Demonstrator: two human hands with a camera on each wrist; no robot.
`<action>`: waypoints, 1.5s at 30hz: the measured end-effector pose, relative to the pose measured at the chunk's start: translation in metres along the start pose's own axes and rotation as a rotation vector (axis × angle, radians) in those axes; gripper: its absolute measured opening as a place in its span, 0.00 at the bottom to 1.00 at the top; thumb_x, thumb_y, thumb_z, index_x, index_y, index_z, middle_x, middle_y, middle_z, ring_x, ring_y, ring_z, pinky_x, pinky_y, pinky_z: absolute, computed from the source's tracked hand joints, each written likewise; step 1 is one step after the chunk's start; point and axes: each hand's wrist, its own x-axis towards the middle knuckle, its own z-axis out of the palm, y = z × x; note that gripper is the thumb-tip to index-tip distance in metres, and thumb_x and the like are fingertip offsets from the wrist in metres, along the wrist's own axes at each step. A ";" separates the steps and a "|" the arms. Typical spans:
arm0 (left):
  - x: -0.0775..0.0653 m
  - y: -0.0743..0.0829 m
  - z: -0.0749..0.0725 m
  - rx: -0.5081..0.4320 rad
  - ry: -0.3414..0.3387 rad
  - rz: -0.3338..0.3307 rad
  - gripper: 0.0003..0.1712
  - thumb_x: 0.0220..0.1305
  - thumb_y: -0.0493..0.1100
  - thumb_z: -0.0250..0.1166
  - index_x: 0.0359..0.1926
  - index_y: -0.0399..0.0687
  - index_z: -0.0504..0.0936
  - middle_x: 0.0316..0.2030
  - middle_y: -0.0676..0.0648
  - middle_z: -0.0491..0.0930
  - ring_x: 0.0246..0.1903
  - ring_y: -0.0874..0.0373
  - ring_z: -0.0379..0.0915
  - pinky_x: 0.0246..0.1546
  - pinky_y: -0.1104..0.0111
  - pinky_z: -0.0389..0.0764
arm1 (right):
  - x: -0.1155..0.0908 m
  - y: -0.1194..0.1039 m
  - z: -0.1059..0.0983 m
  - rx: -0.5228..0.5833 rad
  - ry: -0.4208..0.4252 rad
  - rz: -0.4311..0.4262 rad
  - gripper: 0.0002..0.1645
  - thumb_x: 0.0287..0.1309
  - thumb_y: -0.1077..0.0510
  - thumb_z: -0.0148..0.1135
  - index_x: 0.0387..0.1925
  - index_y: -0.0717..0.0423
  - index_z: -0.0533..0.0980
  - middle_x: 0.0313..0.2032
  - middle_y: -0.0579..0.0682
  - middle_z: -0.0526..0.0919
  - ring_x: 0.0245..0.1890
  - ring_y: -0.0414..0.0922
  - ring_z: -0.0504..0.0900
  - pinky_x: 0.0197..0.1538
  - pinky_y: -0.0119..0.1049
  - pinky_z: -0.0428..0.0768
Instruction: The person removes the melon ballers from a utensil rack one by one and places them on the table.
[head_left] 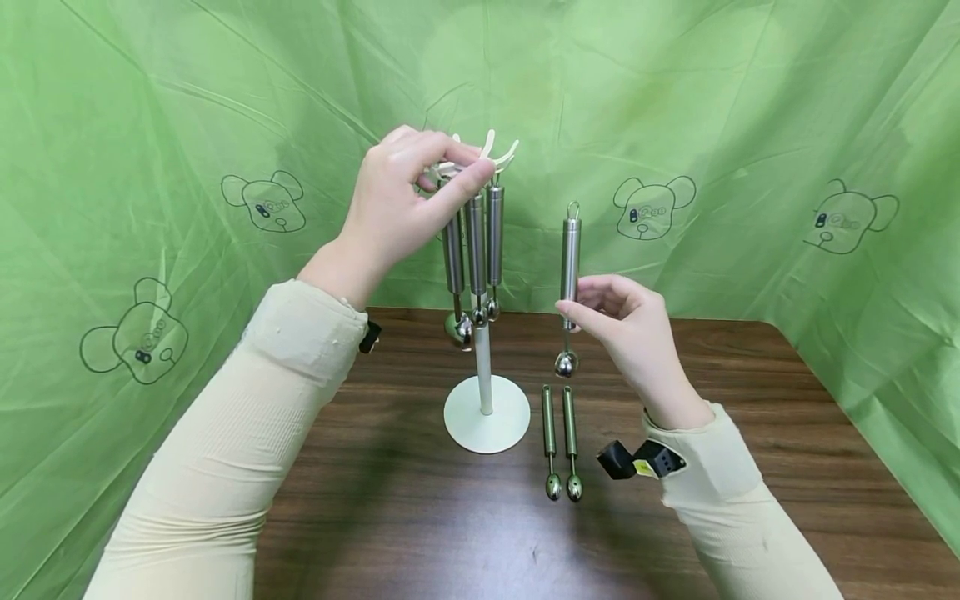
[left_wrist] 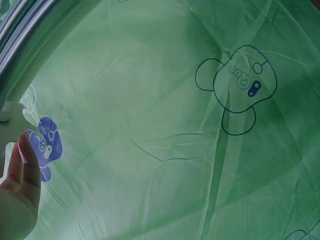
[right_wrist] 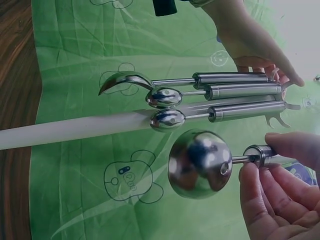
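Observation:
My left hand point(head_left: 405, 187) grips the hooked top of a white utensil stand point(head_left: 484, 375), thumb in front and fingers behind. From its hooks hang several steel scoops point(head_left: 477, 250), handles up and round bowls down; the right wrist view shows one with a larger, pointed bowl point(right_wrist: 125, 80). To the right of the stand, my right hand point(head_left: 630, 329) pinches a melon baller point(head_left: 571, 250) by the lower end of its steel handle. It is held upright in the air, hanging loop on top and rounded bowl point(right_wrist: 200, 162) below, apart from the stand.
Two more small scoops point(head_left: 550, 425) lie side by side on the dark wooden table point(head_left: 360, 517), right of the stand's round base point(head_left: 487, 437). Green cloth point(head_left: 562, 75) with printed bear heads walls off the back and sides.

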 end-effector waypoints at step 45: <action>0.002 -0.001 0.003 -0.016 -0.006 -0.019 0.15 0.66 0.53 0.63 0.39 0.47 0.87 0.41 0.52 0.88 0.45 0.59 0.75 0.49 0.69 0.75 | -0.068 0.054 -0.030 0.060 0.209 0.214 0.13 0.50 0.65 0.75 0.38 0.52 0.83 0.28 0.38 0.86 0.26 0.34 0.84 0.33 0.27 0.83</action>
